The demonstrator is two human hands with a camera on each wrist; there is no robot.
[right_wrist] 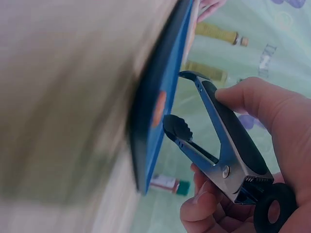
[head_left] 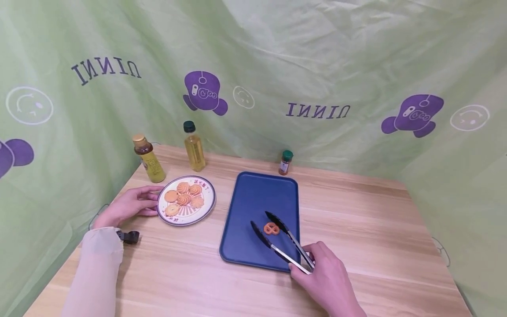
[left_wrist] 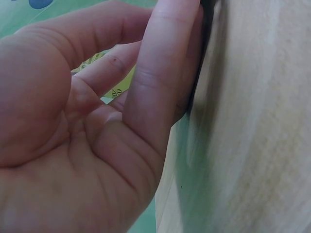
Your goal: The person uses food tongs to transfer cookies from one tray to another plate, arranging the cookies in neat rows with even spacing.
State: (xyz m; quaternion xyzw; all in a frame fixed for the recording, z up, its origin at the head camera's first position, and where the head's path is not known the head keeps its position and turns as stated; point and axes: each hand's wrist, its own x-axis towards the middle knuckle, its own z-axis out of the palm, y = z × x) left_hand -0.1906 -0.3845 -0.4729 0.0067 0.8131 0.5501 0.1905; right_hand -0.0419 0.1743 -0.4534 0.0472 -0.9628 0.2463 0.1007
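My right hand point(head_left: 326, 275) holds metal tongs point(right_wrist: 228, 170) with black tips, the thumb along one arm and fingers round the other. Their tips are spread over a blue tray point(head_left: 263, 193). A pretzel-shaped cookie point(head_left: 271, 228) lies on the tray, between the tips in the head view; in the right wrist view the tips stand off the tray surface. At the left, my left hand point(head_left: 132, 203) grips the rim of a round white plate point(head_left: 206, 207) with a blue edge. Several round and swirled cookies point(head_left: 184, 200) lie on it. In the left wrist view the fingers point(left_wrist: 160, 73) meet the plate's dark edge.
Behind the plate stand a brown-and-yellow bottle point(head_left: 152, 165) and a green-capped bottle of yellow oil point(head_left: 195, 152). A small green-capped spice jar point(head_left: 285, 163) is behind the tray. Green printed cloth point(head_left: 253, 53) hangs round the wooden table point(head_left: 356, 220).
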